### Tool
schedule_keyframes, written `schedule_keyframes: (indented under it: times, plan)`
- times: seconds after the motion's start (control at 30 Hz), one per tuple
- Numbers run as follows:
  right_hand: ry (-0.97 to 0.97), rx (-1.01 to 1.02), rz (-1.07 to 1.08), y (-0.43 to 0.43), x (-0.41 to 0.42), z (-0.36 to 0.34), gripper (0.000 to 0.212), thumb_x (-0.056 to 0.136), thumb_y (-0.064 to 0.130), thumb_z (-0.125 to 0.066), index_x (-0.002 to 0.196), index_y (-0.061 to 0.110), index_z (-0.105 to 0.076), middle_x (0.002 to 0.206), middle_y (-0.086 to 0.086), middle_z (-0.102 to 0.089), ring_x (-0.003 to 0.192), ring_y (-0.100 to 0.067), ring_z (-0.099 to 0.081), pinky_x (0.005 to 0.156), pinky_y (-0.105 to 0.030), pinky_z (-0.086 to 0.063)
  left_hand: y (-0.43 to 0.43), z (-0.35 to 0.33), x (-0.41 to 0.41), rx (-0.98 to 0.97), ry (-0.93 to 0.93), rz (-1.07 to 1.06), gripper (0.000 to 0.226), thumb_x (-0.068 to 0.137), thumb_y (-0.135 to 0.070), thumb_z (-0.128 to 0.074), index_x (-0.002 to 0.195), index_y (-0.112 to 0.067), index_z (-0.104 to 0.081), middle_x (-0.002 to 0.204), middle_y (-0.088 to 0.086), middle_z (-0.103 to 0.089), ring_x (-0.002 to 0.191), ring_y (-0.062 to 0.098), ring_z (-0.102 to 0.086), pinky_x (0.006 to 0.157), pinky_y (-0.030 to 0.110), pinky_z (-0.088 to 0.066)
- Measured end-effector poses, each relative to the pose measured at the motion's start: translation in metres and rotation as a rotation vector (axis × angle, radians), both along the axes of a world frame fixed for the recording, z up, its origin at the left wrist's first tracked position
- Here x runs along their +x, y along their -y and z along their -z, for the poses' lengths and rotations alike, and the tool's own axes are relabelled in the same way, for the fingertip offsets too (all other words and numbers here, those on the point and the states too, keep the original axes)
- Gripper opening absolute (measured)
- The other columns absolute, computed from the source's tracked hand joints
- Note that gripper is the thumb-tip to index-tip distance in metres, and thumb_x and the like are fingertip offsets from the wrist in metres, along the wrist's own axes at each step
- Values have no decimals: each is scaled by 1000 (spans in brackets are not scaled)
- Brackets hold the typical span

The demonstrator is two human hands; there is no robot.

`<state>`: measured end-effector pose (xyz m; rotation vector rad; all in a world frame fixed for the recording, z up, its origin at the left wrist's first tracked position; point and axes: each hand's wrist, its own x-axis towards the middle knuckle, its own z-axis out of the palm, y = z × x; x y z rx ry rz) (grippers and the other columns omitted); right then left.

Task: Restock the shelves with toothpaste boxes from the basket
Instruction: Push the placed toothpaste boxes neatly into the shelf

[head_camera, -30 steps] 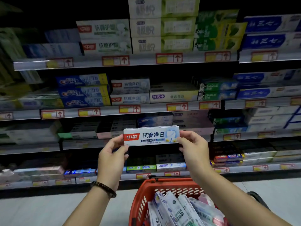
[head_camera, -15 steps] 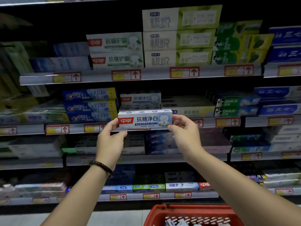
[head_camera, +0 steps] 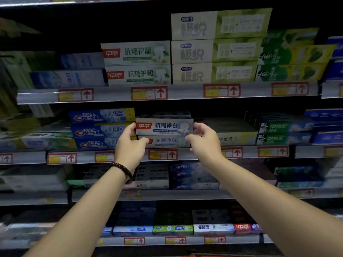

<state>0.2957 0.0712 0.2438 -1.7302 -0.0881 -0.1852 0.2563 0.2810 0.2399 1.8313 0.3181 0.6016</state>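
- Crest boxes (head_camera: 100,130) are stacked three high at the left of the middle shelf (head_camera: 249,152), flush with its front edge and just beside the stocking spot.
- The left hand (head_camera: 130,143), with a beaded bracelet (head_camera: 123,171) at the wrist, grips the left end of the toothpaste box (head_camera: 164,126): fingers curl round the end and the thumb sits under the lower corner.
- The toothpaste box lies level, long side forward, at the shelf's front edge, on top of a matching box (head_camera: 167,141). Whether its weight is already on that box I cannot tell.
- It is probably light, stiff cardboard with a glossy, slightly slippery skin. The long faces would dent if squeezed, so the short ends are the best hold, as here.
- The right hand (head_camera: 204,140) pinches the right end, fingers on the upper corner and thumb below.
- A price tag (head_camera: 163,154) on the front rail sits directly under this stack.
- Further right, a pale yellow box (head_camera: 235,139) sits just beside the stack, and dark green Darlie boxes (head_camera: 284,132) follow toward the shelf's right end.
- The basket is not clearly in view.
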Motion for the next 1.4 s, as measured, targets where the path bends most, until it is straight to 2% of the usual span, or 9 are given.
schedule_keyframes:
  times: [0.1, 0.27, 0.43, 0.57, 0.77, 1.0, 1.13, 1.3, 1.4]
  plan:
    - [0, -29, 12, -4, 6, -1, 50, 90, 16, -72, 138, 28, -64, 121, 11, -69, 109, -21, -68, 91, -50, -62, 1, -2, 7, 76, -31, -44, 68, 95, -21, -73, 156, -25, -42, 149, 1, -47, 124, 16, -51, 98, 32, -43]
    - [-8, -28, 33, -8, 18, -2, 53, 95, 20, -71, 146, 29, -58, 129, 8, -68, 113, -22, -67, 93, -49, -63, 6, -5, 14, 64, -67, -49, 72, 97, -22, -70, 160, -20, -35, 161, 3, -35, 143, 25, -42, 112, 40, -40]
    - [-7, -62, 25, -14, 27, 1, 61, 96, 17, -66, 154, 29, -51, 142, 4, -64, 112, -21, -67, 88, -48, -65, 5, -3, 19, 80, -109, -53, 75, 96, -25, -70, 161, -18, -32, 163, 2, -31, 146, 26, -39, 115, 44, -40]
    - [-14, -68, 15, -12, 30, 6, 61, 98, 14, -65, 156, 27, -48, 138, 1, -64, 111, -22, -67, 91, -49, -64, 8, 1, 21, 103, -125, -51, 77, 97, -28, -68, 163, -17, -29, 165, 2, -27, 147, 26, -38, 112, 41, -39]
    - [-37, -89, 9, -12, 30, 15, 80, 95, 15, -69, 165, 24, -32, 146, -3, -56, 119, -28, -65, 96, -52, -61, 15, 5, 22, 152, -127, -45, 79, 97, -30, -67, 163, -13, -27, 163, 4, -29, 146, 27, -39, 112, 39, -39]
    - [8, -140, -13, -15, 28, 21, 80, 89, 25, -69, 162, 27, -36, 150, -3, -57, 119, -26, -67, 94, -50, -62, 19, 11, 19, 148, -119, -9, 78, 98, -30, -67, 164, -21, -26, 166, 1, -35, 148, 25, -40, 119, 48, -40]
    - [-30, -127, -16, -8, 26, 21, 76, 96, 15, -67, 164, 26, -34, 135, -7, -64, 90, -20, -75, 84, -48, -66, 20, 11, 17, 151, -107, -27, 75, 96, -30, -67, 162, -24, -31, 161, 1, -43, 140, 26, -49, 114, 50, -46]
    - [-40, -126, -20, -1, 17, 19, 71, 98, 12, -68, 161, 26, -38, 107, 10, -59, 95, -27, -73, 86, -51, -64, 20, 12, 15, 125, -83, -60, 69, 95, -31, -68, 157, -29, -39, 137, 4, -61, 102, 20, -67, 93, 43, -59]
    - [-32, -136, -13, 1, 16, 20, 68, 99, 10, -65, 160, 27, -40, 98, 19, -51, 97, -27, -73, 85, -53, -64, 22, 10, 12, 137, -84, -49, 66, 95, -31, -68, 155, -30, -40, 141, 3, -58, 89, 7, -63, 88, 37, -57]
